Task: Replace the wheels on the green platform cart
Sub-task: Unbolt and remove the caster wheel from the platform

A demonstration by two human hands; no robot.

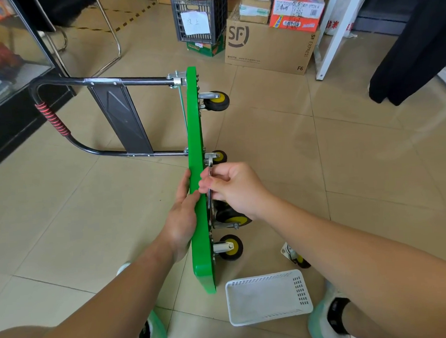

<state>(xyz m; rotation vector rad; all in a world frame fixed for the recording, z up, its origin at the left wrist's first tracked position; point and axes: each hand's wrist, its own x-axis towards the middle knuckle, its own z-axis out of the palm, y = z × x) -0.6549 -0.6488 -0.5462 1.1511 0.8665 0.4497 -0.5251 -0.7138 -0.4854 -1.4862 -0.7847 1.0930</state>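
Green cart [195,119] shows four mounted wheels [217,101], one loose wheel [296,259], one wrench [210,166].

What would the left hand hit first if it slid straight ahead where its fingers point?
Likely the black handle tube where it joins the green deck that the left hand presses; depth is unclear, so it might pass above.

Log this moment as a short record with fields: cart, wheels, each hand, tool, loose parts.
cart: green platform cart stands on its long edge, underside facing right
mounted casters: four in view on the underside
left hand: rests flat against the deck's top face
right hand: grips the wrench
wrench: head set at a caster's mount
loose caster: lies by the white basket
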